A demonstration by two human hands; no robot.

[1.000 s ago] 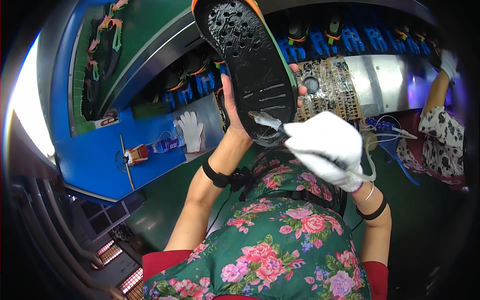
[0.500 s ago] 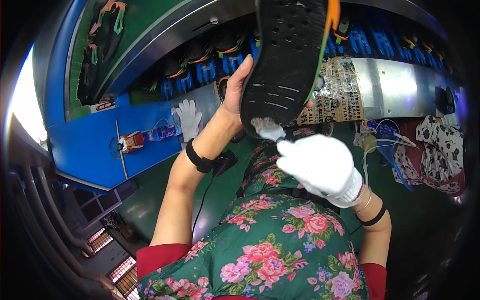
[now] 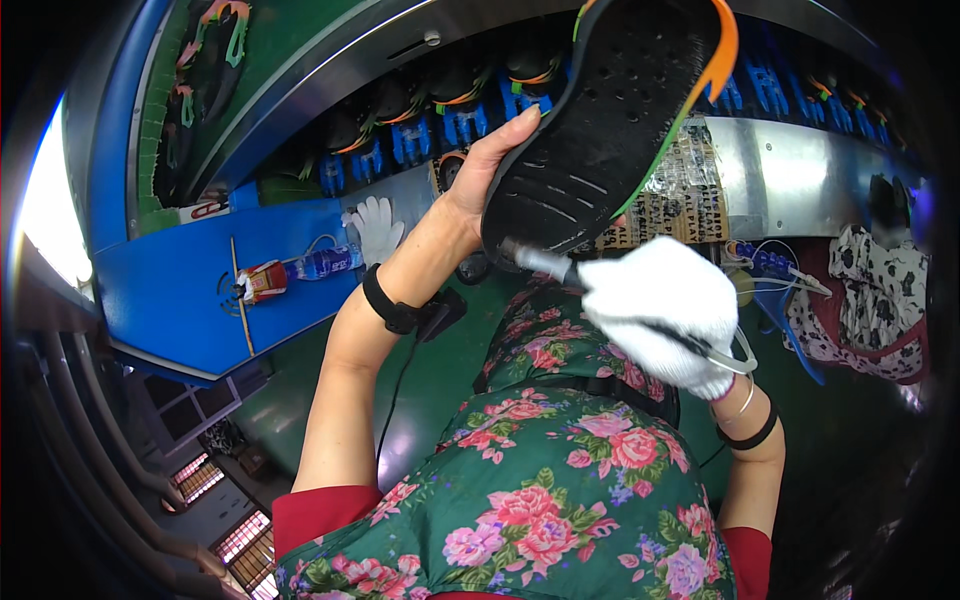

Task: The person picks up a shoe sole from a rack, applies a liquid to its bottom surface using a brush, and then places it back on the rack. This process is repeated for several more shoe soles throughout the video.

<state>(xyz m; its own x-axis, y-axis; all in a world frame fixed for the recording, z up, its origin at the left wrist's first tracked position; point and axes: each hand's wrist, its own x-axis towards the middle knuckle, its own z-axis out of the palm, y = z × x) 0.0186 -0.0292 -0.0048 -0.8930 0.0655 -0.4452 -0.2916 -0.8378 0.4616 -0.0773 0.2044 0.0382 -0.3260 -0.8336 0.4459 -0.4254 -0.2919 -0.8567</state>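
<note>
My bare left hand (image 3: 482, 178) grips a black shoe sole (image 3: 600, 130) by its side, thumb along the edge and the other fingers mostly hidden beneath. The sole has an orange and green rim, small round dimples and a few slots, and its surface looks wet in places. In a white knitted glove, my right hand (image 3: 660, 305) is closed around a brush (image 3: 545, 262), whose bristles, blurred by motion, touch the sole's near end. A thin pale tube lies along the gloved hand and wrist.
A conveyor beyond carries several blue holders (image 3: 410, 140) with dark shoe parts. On the blue table (image 3: 180, 290) at left are a white glove (image 3: 378, 230), a bottle (image 3: 325, 263) and a thin stick (image 3: 243, 300). Patterned cloth (image 3: 865, 300) hangs at right beside a metal ledge (image 3: 790, 175).
The sole has tilted, its far end swinging right and showing more orange rim. My right hand has shifted slightly right, and the brush lies flatter at the near end.
</note>
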